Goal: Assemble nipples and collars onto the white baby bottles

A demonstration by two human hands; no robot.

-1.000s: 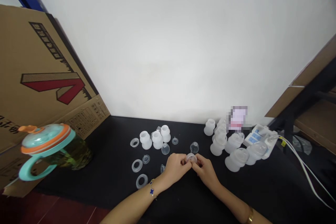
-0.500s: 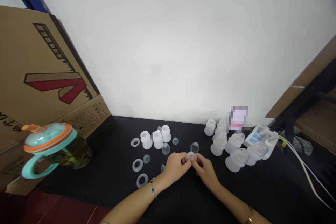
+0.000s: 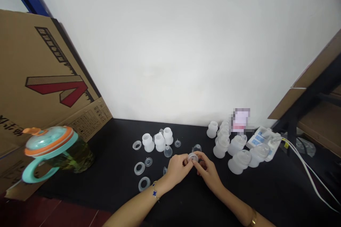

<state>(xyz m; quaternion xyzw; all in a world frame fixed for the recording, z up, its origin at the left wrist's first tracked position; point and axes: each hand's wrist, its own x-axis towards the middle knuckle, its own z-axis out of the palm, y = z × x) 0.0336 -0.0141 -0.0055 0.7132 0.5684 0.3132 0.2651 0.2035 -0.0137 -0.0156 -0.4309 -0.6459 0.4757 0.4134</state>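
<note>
Both of my hands meet over the black table mat (image 3: 114, 181). My left hand (image 3: 178, 169) and my right hand (image 3: 207, 172) pinch the same small clear plastic ring part (image 3: 193, 157) between their fingertips. A clear dome cap (image 3: 197, 148) stands just behind the hands. To the left lie three loose clear rings (image 3: 139, 168) and small clear nipples (image 3: 168, 151), with three white bottle necks (image 3: 159, 141) behind them.
Several frosted white assembled bottles (image 3: 237, 156) cluster at the right, beside a white device with cables (image 3: 262, 138). A teal and orange lidded jug (image 3: 50, 152) stands at the left before a leaning cardboard box (image 3: 39, 78). A wooden shelf (image 3: 314, 88) rises at the far right.
The hands have kept working the small part between their fingertips and shifted slightly up and back. The view has drifted a little.
</note>
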